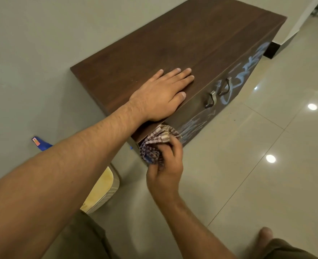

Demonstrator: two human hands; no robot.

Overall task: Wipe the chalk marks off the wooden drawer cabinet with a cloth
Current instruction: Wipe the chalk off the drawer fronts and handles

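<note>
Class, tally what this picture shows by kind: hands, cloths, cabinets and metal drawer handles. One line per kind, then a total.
Hands: 2 (left hand flat on the cabinet top, right hand gripping the cloth)
Cloths: 1
Cabinets: 1
Metal drawer handles: 2
Total: 6

Single head view, wide-angle, looks forward-down, close above cabinet (pixel 173 43) near corner.

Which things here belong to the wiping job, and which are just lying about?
Job: cabinet, chalk marks, cloth, right hand gripping it, left hand flat on top.
Lying about: blue object by the wall, pale yellow object on the floor.
</note>
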